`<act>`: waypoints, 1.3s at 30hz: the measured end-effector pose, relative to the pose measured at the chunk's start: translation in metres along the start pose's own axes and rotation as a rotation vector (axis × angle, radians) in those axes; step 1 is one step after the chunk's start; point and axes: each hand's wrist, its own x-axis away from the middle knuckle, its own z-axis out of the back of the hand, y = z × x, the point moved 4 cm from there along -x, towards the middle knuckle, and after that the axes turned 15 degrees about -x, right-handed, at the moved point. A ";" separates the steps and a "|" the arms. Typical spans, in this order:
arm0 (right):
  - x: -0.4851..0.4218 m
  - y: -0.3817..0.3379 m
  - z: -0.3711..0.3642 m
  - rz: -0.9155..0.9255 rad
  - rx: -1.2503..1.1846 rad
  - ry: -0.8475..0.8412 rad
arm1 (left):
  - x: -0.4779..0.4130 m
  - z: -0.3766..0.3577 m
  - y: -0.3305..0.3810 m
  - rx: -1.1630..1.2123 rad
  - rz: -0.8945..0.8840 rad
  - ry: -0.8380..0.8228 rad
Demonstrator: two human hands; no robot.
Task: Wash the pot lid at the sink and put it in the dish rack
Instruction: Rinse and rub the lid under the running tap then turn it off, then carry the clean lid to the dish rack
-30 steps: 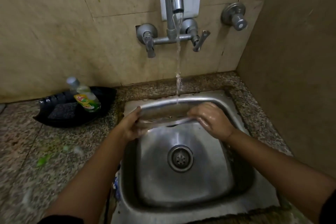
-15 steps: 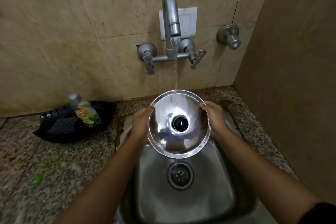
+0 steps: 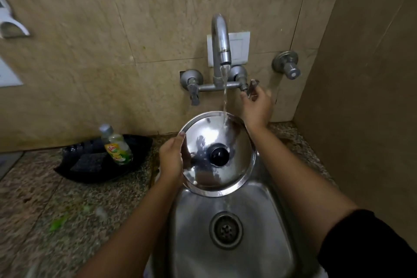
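The wall [image 3: 135, 29] behind the work area carries the tap, and the speckled stone surface [image 3: 56, 210] runs along its foot, so all rinsing falls into the steel sink [image 3: 259, 244] set into that surface. Your left hand [image 3: 172, 160] holds the pot lid [image 3: 217, 156] over the back part of the sink, above and beyond the drain [image 3: 226, 229], which puts its upper area under the water stream [image 3: 225, 101] from the spout [image 3: 222, 43]. The lid is tilted: its far rim is raised toward the wall and its near rim drops toward you, so the water appears to sheet down the face and fall off the low edge into the basin. The knobbed outer face points up and toward you, with the black knob [image 3: 219, 156] at centre. The lid is round and has no long axis; its widest line simply runs rim to rim. Your left hand is clamped on the left rim, thumb over the top face, and carries the lid alone. Your right hand [image 3: 257, 106] is off the lid and reaches the right tap handle [image 3: 251, 89]; its fingers curl around the lever, probably to adjust or stop the flow. To the left, a black tray [image 3: 126, 165] on the surface holds a soap bottle [image 3: 116, 145] and a dark scrub pad [image 3: 89, 161]. No dish rack is in view.
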 end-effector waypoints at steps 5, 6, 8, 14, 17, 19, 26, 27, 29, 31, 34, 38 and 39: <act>0.003 -0.003 0.002 0.140 0.187 -0.091 | 0.007 0.009 0.010 0.020 -0.048 -0.025; 0.005 -0.001 0.006 0.132 0.198 -0.137 | 0.011 0.009 0.012 0.025 -0.058 -0.035; 0.016 0.004 0.016 0.074 0.133 -0.279 | 0.016 0.011 0.013 0.048 -0.078 -0.035; 0.073 0.012 0.064 -0.404 -0.337 -0.752 | 0.035 0.021 0.017 0.196 -0.176 -0.010; 0.084 0.002 0.079 -0.337 -0.416 -0.773 | 0.041 0.021 0.016 0.243 -0.200 -0.020; 0.088 -0.002 0.084 -0.278 -0.396 -0.745 | 0.045 0.020 0.013 0.251 -0.205 -0.020; 0.098 -0.015 0.089 -0.119 -0.462 -0.699 | 0.068 0.019 -0.012 0.170 -0.174 -0.004; 0.099 -0.017 0.089 -0.096 -0.468 -0.701 | 0.071 0.020 -0.014 0.155 -0.170 0.005; 0.098 -0.022 0.090 -0.076 -0.485 -0.707 | 0.076 0.022 -0.012 0.125 -0.170 0.024; 0.097 -0.024 0.090 -0.099 -0.497 -0.684 | 0.078 0.023 -0.009 0.104 -0.177 0.036; 0.096 -0.026 0.086 -0.197 -0.562 -0.602 | 0.077 0.027 -0.001 0.060 -0.201 0.033; 0.111 -0.023 0.063 -0.393 -0.692 -0.422 | 0.059 0.052 0.013 0.094 -0.209 0.102; 0.120 -0.025 0.051 -0.444 -0.725 -0.390 | 0.052 0.065 0.016 0.136 -0.208 0.145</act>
